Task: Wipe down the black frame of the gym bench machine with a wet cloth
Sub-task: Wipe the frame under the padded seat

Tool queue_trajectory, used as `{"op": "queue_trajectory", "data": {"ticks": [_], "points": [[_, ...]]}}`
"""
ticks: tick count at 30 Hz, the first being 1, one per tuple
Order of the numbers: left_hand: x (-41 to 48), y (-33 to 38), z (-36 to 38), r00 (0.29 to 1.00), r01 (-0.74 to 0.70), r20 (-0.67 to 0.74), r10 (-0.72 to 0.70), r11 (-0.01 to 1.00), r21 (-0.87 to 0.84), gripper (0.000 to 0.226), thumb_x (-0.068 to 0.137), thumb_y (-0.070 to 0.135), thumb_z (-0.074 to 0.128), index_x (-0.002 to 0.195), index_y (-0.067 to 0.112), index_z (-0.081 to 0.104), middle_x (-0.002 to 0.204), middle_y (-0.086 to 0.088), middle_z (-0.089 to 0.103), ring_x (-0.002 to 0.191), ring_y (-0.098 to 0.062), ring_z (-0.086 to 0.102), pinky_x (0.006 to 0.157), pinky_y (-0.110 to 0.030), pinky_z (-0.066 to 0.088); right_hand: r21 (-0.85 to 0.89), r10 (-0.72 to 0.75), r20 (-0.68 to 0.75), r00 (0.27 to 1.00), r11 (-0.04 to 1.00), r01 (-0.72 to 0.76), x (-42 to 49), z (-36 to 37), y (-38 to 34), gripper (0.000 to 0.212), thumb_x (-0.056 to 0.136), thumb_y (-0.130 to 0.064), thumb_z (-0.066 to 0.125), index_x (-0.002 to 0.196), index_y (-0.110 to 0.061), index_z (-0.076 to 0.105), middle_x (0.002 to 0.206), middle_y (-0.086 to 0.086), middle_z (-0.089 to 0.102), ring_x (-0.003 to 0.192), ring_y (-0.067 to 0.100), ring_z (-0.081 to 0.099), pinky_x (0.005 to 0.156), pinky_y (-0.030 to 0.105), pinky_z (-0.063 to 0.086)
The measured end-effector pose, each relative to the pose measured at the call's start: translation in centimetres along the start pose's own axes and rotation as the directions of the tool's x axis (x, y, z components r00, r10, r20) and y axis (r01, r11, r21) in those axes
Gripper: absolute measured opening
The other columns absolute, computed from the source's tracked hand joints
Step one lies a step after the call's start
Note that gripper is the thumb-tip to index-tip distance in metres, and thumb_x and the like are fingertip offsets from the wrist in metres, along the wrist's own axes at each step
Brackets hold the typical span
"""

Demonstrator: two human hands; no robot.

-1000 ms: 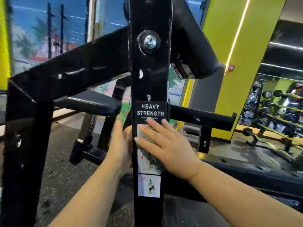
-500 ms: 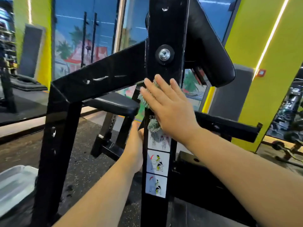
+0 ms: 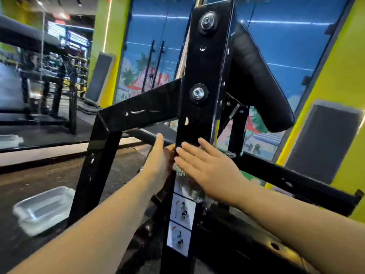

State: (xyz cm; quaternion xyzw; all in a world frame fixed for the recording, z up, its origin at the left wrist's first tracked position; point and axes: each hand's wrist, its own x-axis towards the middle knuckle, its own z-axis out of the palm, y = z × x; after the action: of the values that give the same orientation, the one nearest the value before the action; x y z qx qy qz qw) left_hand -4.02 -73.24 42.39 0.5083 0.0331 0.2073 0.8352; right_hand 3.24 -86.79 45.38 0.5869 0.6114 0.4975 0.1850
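Both flat, the right hand and cloth have slid back down the upright.

Black frame, grey-green nubby cloth, yellow wall.

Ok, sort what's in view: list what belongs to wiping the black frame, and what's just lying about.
Part of the job:
- black upright post of the frame
- angled frame bar
- cloth, pressed flat on the post under the right hand
- left hand, at the post's left edge

Just lying about:
- clear plastic container on the floor
- black pad
- exercise stickers
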Motion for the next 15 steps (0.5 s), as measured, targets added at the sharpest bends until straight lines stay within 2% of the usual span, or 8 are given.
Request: {"op": "queue_trajectory", "data": {"ticks": [2,4,6,7,9,11,14,15], "points": [[0.5,2.5,1.5,0.998,-0.039,0.044,0.041,0.998,-0.055,0.071,0.095,0.062,0.01,0.116,0.014,0.058,0.12,-0.006,0.063,0.093,-0.012,0.066,0.075,-0.027,0.051,-0.064,0.086,-0.066,0.994,0.994,-0.09,1.0,-0.6,2.4,0.042,0.088,-0.01,0.042,0.123,-0.006,0.064,0.13,0.014,0.06,0.125,0.031,0.053,0.113,0.049,0.025],[0.6,3.4,2.6,0.999,-0.029,0.04,0.033,0.996,-0.088,0.07,0.096,0.06,0.01,0.121,0.012,0.056,0.122,-0.008,0.061,0.096,-0.013,0.063,0.071,-0.027,0.051,-0.077,0.212,-0.145,0.966,0.971,-0.225,2.3,-0.8,3.7,0.04,0.085,-0.009,0.059,0.125,-0.003,0.062,0.133,0.017,0.057,0.128,0.034,0.049,0.114,0.048,0.02],[0.8,3.3,2.7,0.999,-0.004,-0.039,0.001,0.998,-0.068,0.07,0.095,0.061,0.011,0.115,0.013,0.057,0.119,-0.009,0.063,0.095,-0.013,0.062,0.066,-0.027,0.051,-0.037,0.198,-0.102,0.975,0.979,-0.203,2.0,-0.2,2.1,0.046,0.081,-0.014,0.07,0.125,-0.003,0.062,0.133,0.018,0.056,0.129,0.034,0.049,0.113,0.046,0.018],[0.9,3.3,2.6,0.998,0.024,-0.058,-0.025,0.999,-0.032,0.073,0.093,0.065,0.012,0.11,0.012,0.06,0.113,-0.01,0.066,0.092,-0.016,0.063,0.067,-0.029,0.05,-0.021,0.137,-0.058,0.989,0.99,-0.138,1.1,0.1,0.9,0.045,0.081,-0.017,0.068,0.124,-0.004,0.063,0.133,0.016,0.057,0.127,0.032,0.051,0.112,0.045,0.018],[0.9,3.5,2.3,0.996,0.089,-0.032,-0.088,0.995,0.04,0.08,0.089,0.071,0.01,0.104,0.014,0.064,0.107,-0.01,0.067,0.092,-0.021,0.062,0.076,-0.033,0.046,-0.003,0.01,0.015,1.0,1.0,-0.01,-0.4,-0.1,0.0,0.041,0.086,-0.017,0.048,0.122,-0.009,0.066,0.13,0.011,0.06,0.124,0.028,0.054,0.111,0.044,0.02],[0.9,3.8,1.8,0.995,0.101,0.007,-0.101,0.994,0.036,0.08,0.089,0.071,0.007,0.102,0.015,0.062,0.112,-0.007,0.065,0.095,-0.019,0.061,0.078,-0.033,0.044,-0.028,0.001,0.01,1.0,1.0,-0.001,0.2,-0.8,1.8,0.045,0.086,-0.017,0.041,0.123,-0.01,0.065,0.13,0.01,0.06,0.124,0.028,0.054,0.111,0.044,0.019],[0.5,3.8,1.5,0.995,0.045,0.085,-0.042,0.999,-0.025,0.075,0.092,0.067,0.004,0.11,0.016,0.057,0.112,-0.001,0.064,0.095,-0.015,0.061,0.076,-0.031,0.047,-0.125,0.21,-0.112,0.971,0.967,-0.224,3.9,-1.4,4.6,0.051,0.08,-0.017,0.07,0.128,-0.005,0.059,0.135,0.014,0.056,0.128,0.029,0.05,0.114,0.048,0.015],[0.6,3.6,1.2,0.996,0.004,0.093,-0.002,1.0,-0.025,0.072,0.092,0.065,0.004,0.113,0.02,0.056,0.109,0.001,0.065,0.096,-0.013,0.062,0.078,-0.03,0.047,-0.12,0.275,-0.125,0.953,0.95,-0.289,4.9,-1.5,4.5,0.055,0.079,-0.019,0.072,0.13,-0.004,0.057,0.138,0.015,0.052,0.131,0.029,0.047,0.115,0.049,0.012]]}}
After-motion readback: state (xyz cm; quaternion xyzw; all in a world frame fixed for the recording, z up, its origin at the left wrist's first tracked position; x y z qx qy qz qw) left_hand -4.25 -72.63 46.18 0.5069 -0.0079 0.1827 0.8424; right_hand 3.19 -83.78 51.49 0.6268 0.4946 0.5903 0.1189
